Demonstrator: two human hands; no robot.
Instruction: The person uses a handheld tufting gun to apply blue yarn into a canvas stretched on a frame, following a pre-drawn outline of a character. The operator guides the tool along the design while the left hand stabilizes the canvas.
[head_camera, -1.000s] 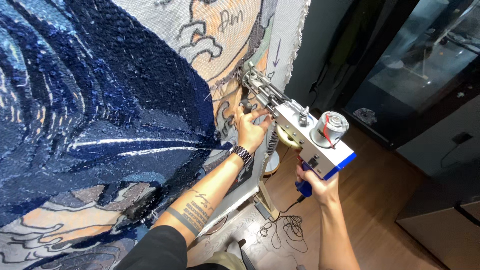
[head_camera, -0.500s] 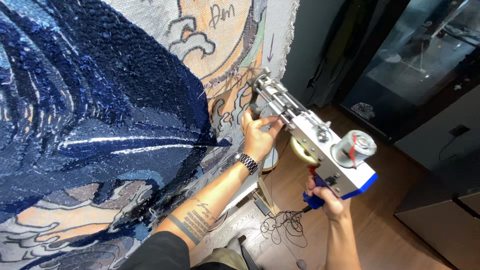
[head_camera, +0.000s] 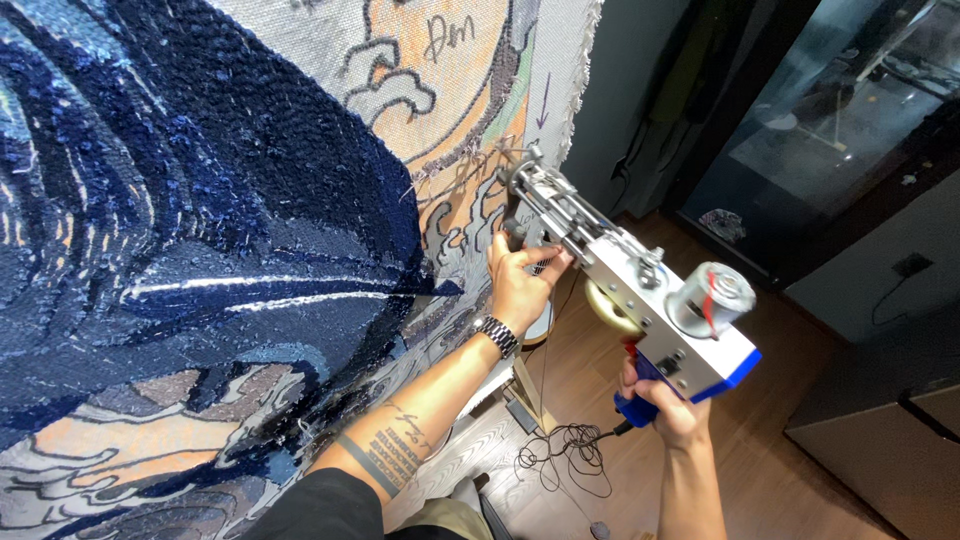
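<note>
One tufting gun, silver with blue trim, sits at the centre of the view. Two bare hands grip it: the left hand at about nine o'clock from the gun, the right hand at five o'clock. One wristwatch circles the left wrist. One tufted rug fills the nine o'clock side. One tangled black cord lies at six o'clock.

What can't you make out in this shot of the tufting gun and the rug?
- Needle tip of the tufting gun: head view, too small and lost against the rug.
- Left hand fingertips: wrapped behind the front handle.
- Blue grip: mostly covered by the right hand.
- Rug's full picture: cut off by the top and left edges.
</note>
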